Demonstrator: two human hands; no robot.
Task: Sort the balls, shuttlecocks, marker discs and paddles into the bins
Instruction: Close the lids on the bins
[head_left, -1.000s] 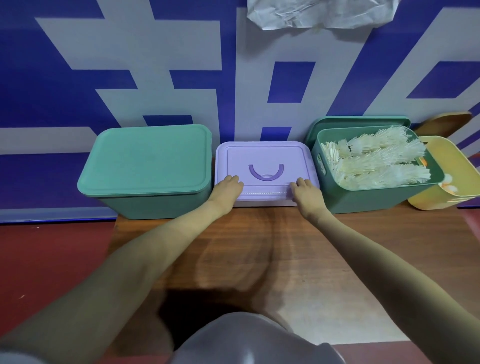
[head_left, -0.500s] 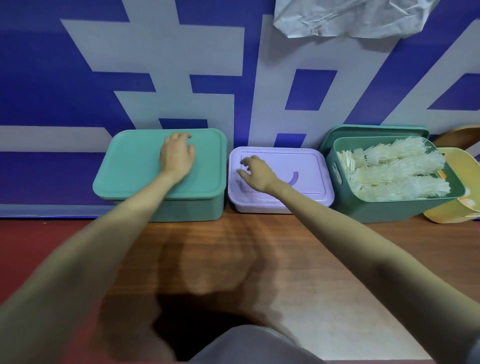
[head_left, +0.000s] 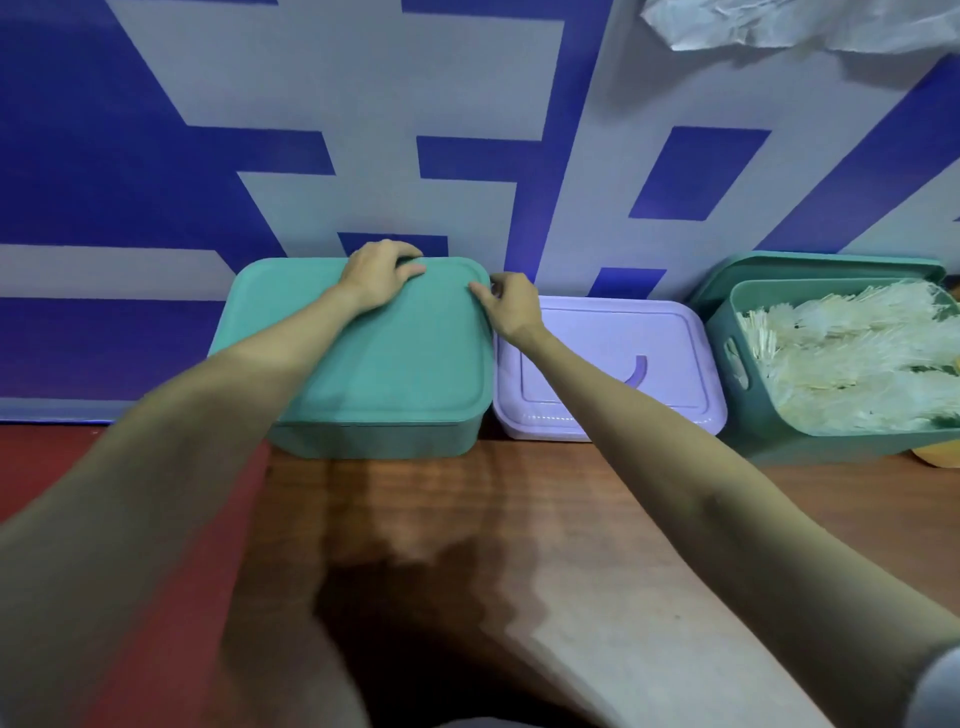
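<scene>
Both your arms reach forward, bare from elbow to wrist, the forearms converging toward the far edge of the worktop. Your left hand lies palm down with its wrist nearly straight; the fingers curl over a far edge while the thumb stretches out to the right along the top surface. Your right hand sits just to the right of it, close but apart. Its wrist is bent slightly inward, back of the hand facing up, and the thumb and forefinger are drawn together in a pinch at a corner rim. The remaining right fingers are tucked under and hidden.
</scene>
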